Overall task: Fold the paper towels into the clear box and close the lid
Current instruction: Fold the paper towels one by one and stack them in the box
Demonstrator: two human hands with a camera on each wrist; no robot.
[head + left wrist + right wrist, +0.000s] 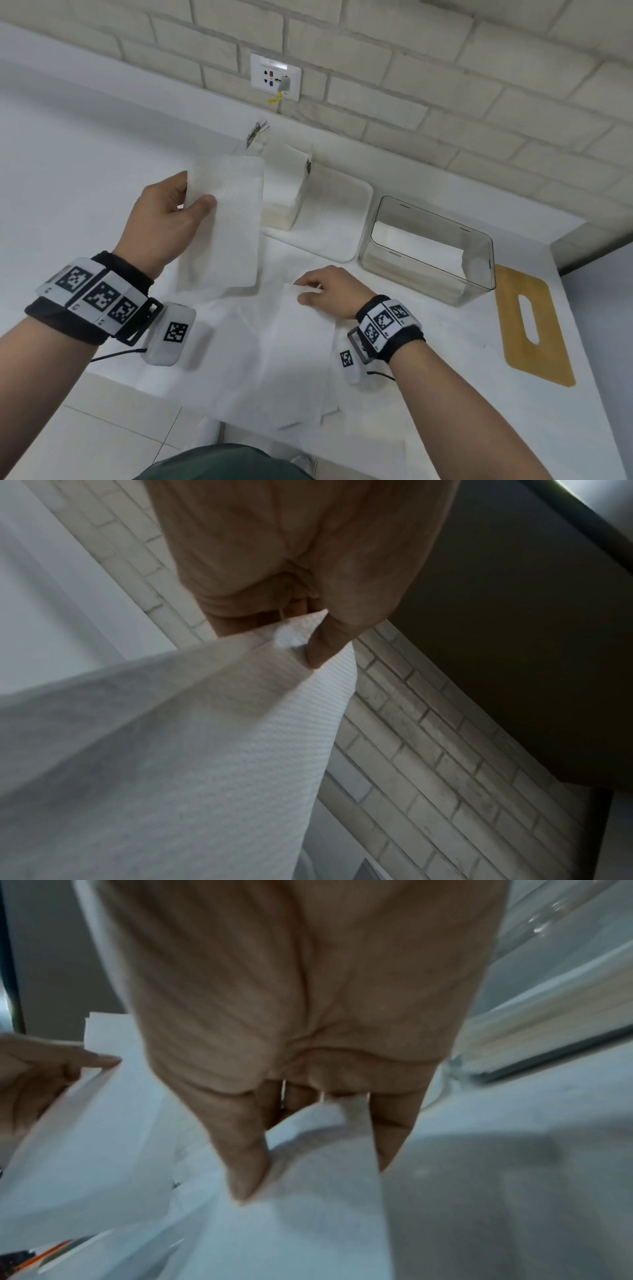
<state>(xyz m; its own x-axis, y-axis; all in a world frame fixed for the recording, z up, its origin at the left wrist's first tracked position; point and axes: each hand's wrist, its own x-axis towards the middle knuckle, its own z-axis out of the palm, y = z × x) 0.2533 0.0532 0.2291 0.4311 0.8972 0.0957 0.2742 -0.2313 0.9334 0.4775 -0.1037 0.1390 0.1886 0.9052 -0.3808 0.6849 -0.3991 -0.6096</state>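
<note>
Left hand [164, 219] pinches folded white embossed paper towel [224, 226], right hand [327, 291] pinches flat sheet [301, 342] on surface: light, limp, tearable, so hold at edges.

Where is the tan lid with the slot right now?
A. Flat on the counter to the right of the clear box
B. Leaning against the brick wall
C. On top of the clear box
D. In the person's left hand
A: the lid lies flat on the counter, right of the open-topped clear box, while the left hand holds only a paper towel.
</note>
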